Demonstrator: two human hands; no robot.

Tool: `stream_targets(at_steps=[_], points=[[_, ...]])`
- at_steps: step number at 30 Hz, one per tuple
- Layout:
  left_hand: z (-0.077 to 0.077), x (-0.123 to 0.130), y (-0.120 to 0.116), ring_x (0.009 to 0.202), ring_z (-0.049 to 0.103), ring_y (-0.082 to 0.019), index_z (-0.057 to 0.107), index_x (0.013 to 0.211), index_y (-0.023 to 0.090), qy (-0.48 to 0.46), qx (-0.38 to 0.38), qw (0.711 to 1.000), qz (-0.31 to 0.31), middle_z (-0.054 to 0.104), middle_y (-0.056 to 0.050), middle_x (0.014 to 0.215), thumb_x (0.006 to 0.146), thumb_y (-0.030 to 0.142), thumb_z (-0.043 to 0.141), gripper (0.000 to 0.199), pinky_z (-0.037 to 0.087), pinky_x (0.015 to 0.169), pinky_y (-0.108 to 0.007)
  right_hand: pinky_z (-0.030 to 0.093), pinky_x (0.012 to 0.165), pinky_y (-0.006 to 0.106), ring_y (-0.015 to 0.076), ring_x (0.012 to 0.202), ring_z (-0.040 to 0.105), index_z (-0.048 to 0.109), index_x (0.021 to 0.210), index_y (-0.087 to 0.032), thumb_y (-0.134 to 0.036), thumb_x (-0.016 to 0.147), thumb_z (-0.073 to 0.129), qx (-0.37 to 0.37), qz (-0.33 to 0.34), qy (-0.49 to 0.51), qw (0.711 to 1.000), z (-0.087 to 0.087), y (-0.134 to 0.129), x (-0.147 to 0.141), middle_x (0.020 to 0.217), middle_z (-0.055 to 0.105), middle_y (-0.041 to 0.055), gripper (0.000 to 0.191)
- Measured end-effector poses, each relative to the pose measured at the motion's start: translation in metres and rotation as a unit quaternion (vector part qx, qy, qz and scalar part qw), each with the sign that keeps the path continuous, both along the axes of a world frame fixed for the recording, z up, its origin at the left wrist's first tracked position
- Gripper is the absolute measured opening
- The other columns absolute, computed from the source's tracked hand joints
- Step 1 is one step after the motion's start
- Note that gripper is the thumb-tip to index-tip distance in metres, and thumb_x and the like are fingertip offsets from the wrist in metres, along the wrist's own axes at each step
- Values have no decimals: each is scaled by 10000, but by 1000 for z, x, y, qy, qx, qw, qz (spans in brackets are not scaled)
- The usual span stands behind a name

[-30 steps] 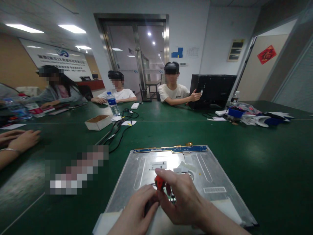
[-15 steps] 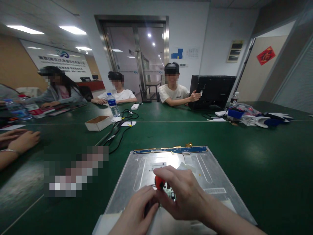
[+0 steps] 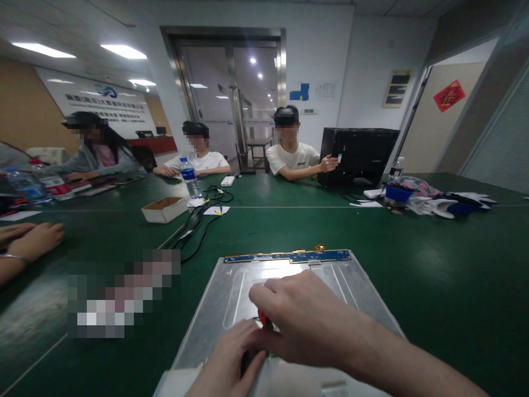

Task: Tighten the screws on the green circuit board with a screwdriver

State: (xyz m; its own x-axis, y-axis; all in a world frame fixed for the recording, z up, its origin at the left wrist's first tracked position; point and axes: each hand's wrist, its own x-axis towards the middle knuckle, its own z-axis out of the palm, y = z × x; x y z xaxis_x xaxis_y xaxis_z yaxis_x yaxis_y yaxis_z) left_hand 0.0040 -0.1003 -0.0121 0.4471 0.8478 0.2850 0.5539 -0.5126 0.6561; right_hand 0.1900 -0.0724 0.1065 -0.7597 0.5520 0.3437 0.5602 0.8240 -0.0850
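Observation:
A flat silver metal panel (image 3: 206,314) lies on the green table, with a blue circuit strip (image 3: 289,256) along its far edge. My right hand (image 3: 306,320) is closed around a small red-orange handle (image 3: 263,318) above the panel's middle; whatever extends below the handle is hidden. Beside it, my left hand (image 3: 233,353) rests low on the panel with fingers curled together, and what they hold is hidden. A bit of green board (image 3: 270,357) shows between the hands.
Black cables (image 3: 194,220), an open cardboard box (image 3: 164,210) and a water bottle (image 3: 190,177) lie beyond the panel. A person holds a black monitor (image 3: 359,156). Gloves and bags (image 3: 433,198) are at right; another person's hands (image 3: 37,242) at left.
My right hand has turned and its fingers have closed further over the red-orange handle, covering more of it and the green board. My left hand has hardly moved.

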Motion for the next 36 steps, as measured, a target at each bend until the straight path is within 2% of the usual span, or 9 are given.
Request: stream_targets(at_steps=[4, 7, 12, 19, 26, 31, 36], points=[[1, 0, 1, 794, 624, -210, 606, 857, 197, 2, -7, 1000, 8, 666, -50, 873, 861, 169, 480, 129, 508, 711, -285, 273, 459, 291, 142, 631, 553, 532, 904, -180, -275, 829, 556, -26, 42, -2, 999, 4, -4, 4, 865, 653, 31, 124], [2, 1, 0, 741, 614, -207, 600, 804, 196, 3, -6, 1000, 14, 663, -41, 809, 838, 183, 507, 100, 503, 678, -281, 271, 444, 289, 141, 632, 537, 530, 935, -175, -224, 788, 533, -31, 48, -5, 998, 6, -4, 6, 882, 647, 34, 155], [1, 0, -1, 732, 621, -200, 603, 811, 207, 1, -3, 1000, 21, 673, -34, 807, 834, 165, 508, 106, 497, 677, -275, 196, 433, 292, 132, 588, 522, 529, 976, -178, -241, 849, 499, -9, 29, -7, 1000, 2, 0, 4, 856, 660, 24, 145], [-3, -1, 1, 760, 624, -200, 599, 831, 213, 8, 13, 1000, 18, 667, -33, 844, 846, 167, 504, 106, 505, 713, -286, 167, 448, 286, 121, 564, 515, 543, 876, -194, -385, 897, 542, 9, 26, -5, 1000, -2, 3, 6, 767, 653, -5, 192], [4, 1, -1, 743, 597, -205, 613, 801, 194, 2, -20, 1000, 15, 646, -51, 797, 864, 225, 507, 128, 508, 687, -284, 215, 426, 290, 135, 588, 502, 522, 948, -174, -247, 781, 537, -2, 35, -12, 999, 4, -1, 8, 880, 645, 30, 183], [1, 0, -1, 746, 601, -212, 636, 825, 197, -8, -23, 999, 23, 656, -57, 800, 856, 234, 521, 125, 513, 701, -292, 214, 430, 289, 138, 585, 511, 521, 990, -172, -223, 811, 496, -12, 35, -24, 999, 5, -2, 7, 871, 656, 41, 188], [-2, 0, 0, 728, 616, -200, 606, 808, 206, -7, -3, 1000, 24, 663, -35, 797, 827, 168, 520, 96, 500, 669, -271, 182, 441, 285, 131, 585, 525, 514, 1012, -179, -251, 864, 496, 3, 31, -26, 999, 2, 0, 6, 851, 664, 31, 166]])
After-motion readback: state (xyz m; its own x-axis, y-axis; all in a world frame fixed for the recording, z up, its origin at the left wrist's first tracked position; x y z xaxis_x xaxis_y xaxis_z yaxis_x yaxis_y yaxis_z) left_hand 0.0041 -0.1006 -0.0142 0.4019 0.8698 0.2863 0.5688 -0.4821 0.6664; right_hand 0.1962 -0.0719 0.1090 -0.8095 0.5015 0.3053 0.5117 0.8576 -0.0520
